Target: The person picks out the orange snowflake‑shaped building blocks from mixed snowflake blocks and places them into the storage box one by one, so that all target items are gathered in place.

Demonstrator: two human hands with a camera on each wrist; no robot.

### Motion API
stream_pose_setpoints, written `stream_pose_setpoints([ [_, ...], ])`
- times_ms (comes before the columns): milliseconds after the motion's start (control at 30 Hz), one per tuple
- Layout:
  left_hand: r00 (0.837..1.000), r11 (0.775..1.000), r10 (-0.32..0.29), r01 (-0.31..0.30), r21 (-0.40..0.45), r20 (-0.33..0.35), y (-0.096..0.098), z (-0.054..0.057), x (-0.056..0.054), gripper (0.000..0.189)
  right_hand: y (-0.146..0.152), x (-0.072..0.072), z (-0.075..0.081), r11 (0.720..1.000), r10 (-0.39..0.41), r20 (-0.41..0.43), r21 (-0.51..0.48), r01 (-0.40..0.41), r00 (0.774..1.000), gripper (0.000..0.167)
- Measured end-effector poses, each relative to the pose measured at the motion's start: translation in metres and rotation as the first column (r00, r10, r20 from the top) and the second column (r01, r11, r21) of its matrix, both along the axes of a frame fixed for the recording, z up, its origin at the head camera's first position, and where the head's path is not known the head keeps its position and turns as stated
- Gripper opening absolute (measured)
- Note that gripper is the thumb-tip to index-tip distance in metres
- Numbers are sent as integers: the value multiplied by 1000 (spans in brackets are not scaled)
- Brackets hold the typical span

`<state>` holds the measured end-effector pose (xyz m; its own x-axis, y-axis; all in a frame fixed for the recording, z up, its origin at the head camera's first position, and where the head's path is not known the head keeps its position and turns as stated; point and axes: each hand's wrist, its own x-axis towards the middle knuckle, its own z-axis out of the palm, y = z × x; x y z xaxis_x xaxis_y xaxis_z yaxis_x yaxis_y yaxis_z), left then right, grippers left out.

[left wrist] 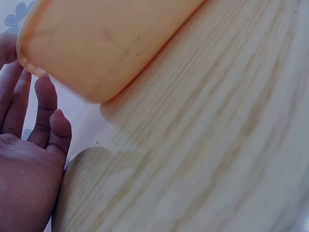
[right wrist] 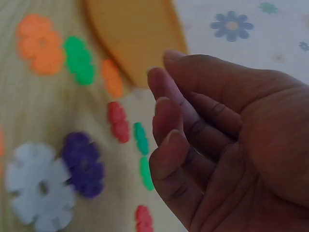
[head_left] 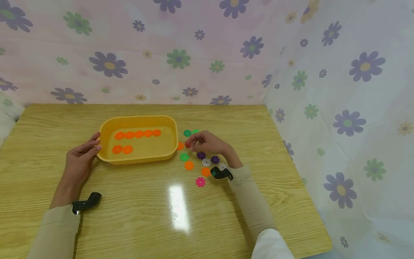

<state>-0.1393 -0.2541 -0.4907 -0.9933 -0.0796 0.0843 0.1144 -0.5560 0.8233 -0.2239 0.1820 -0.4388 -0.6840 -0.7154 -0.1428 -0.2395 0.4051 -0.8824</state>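
Note:
A yellow plastic tub stands on the table, with several orange snowflake discs inside, a longer row at the back and two in front. My left hand holds the tub's left end, thumb and fingers at the rim; in the left wrist view the fingers sit by that rim. My right hand hovers over loose discs right of the tub, its fingers loosely bent with nothing between them in the right wrist view. Nearest its fingertips is a red disc, partly covered in the head view.
Around the right hand lie more discs: green, orange, purple, white and pink. The wooden table meets a flower-patterned sheet at the back; another hangs at the right.

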Motion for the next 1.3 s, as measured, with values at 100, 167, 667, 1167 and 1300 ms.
stream_pose_setpoints([
  [100,1000,1000,3,-3,-14,3,-1,0,1,29,4,7,-10,999,35,21,25,-36,999,25],
  [167,1000,1000,5,-5,-22,7,0,0,1,28,7,13,-14,998,48,28,42,-50,998,24],
  [667,1000,1000,3,-3,-1,0,-1,1,1,29,1,28,-30,993,55,-50,107,-50,997,29],
  [1167,999,999,22,-21,-37,25,2,3,1,26,-6,36,-33,993,-1,-94,118,12,996,21],
  [1300,999,999,21,-20,-46,27,2,2,1,26,-5,37,-33,992,16,-97,128,-4,995,21],
])
